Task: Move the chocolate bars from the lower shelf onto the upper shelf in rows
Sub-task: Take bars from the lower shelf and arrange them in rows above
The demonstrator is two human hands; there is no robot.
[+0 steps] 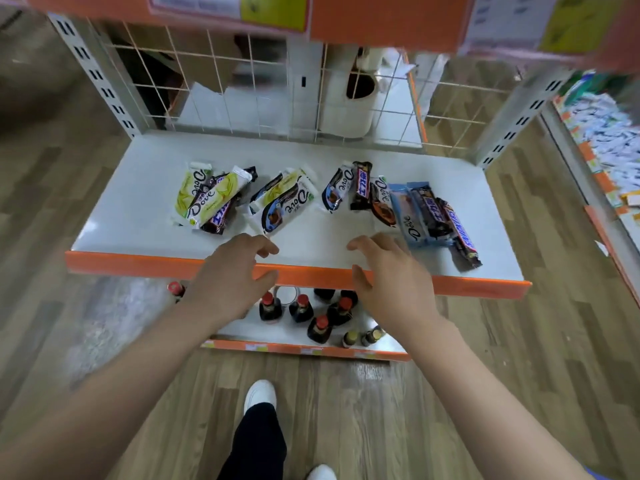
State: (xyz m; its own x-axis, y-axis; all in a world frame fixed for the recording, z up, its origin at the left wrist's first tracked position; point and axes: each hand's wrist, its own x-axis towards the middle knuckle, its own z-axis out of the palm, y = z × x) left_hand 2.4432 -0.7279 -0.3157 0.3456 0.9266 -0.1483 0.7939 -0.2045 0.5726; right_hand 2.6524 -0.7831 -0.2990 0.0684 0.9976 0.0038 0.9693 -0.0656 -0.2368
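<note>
Several chocolate bars lie jumbled on the white shelf with an orange front edge. A green-and-white pile sits at the left, a white Dove bar in the middle, dark bars beside it, and a blue Dove pack with Snickers bars at the right. My left hand and my right hand hover over the shelf's front edge, fingers loosely spread, holding nothing and touching no bar. The upper shelf's orange edge crosses the top of the view; its surface is hidden.
A wire grid backs the shelf between grey slotted posts. Below, a bottom shelf holds several dark bottles with red caps. Another rack with packets stands at the right. My feet are on the wood floor.
</note>
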